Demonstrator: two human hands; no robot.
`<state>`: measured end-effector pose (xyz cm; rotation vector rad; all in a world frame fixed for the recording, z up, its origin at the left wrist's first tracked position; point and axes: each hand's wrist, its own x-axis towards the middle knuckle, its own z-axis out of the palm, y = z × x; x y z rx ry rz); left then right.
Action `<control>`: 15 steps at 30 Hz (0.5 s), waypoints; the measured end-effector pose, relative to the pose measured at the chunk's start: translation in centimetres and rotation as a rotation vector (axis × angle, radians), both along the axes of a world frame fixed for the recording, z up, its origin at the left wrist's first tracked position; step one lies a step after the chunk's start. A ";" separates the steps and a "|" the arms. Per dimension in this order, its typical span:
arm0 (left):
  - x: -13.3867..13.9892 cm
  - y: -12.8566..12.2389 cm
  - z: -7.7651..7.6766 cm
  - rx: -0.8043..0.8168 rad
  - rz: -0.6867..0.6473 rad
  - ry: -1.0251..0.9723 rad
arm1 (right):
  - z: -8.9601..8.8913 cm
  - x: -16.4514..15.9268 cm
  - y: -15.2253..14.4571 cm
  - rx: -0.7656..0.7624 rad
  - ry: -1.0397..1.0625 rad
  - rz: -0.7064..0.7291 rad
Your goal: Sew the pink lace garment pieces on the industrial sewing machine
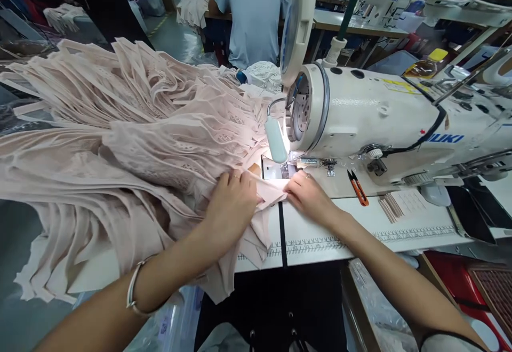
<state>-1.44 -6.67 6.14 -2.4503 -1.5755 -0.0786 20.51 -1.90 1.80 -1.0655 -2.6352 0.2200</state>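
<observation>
A pale pink garment piece (pixel 271 192) lies stretched between my two hands, just in front of the needle area of a white sewing machine (pixel 352 112). My left hand (pixel 234 202) is closed on its left part, fingers curled over the cloth beside a big heap of the same pink garments (pixel 152 144). At the other end, my right hand (pixel 308 194) pinches the cloth's edge, the fingertips close to the metal needle plate (pixel 272 169). A small lamp (pixel 276 140) lights this spot. What lies under my left fingers is hidden.
Orange thread snips (pixel 358 188) and thin brownish strips (pixel 391 208) lie right of my right hand. A measuring tape (pixel 316 244) runs along the table's front edge. Ahead sits a person in a light blue shirt (pixel 252 16). A yellow-capped bottle (pixel 428 65) stands behind the machine.
</observation>
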 end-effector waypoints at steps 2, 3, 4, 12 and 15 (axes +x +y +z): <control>-1.3 -2.1 0.7 -0.151 -0.077 0.023 | 0.6 0.1 0.0 -0.113 0.078 -0.021; -2.0 -3.0 1.1 -0.261 -0.134 -0.002 | 0.9 0.2 0.0 -0.192 0.123 -0.033; -2.5 -3.6 1.7 -0.386 -0.197 -0.042 | 1.1 0.4 0.0 -0.274 0.166 -0.059; -0.7 -1.5 0.7 -0.421 -0.287 -0.087 | 0.7 0.1 -1.1 -0.152 -0.125 -0.434; 0.9 -0.8 -1.9 -0.157 -0.385 0.028 | 1.1 1.4 -2.2 0.002 -0.196 -0.464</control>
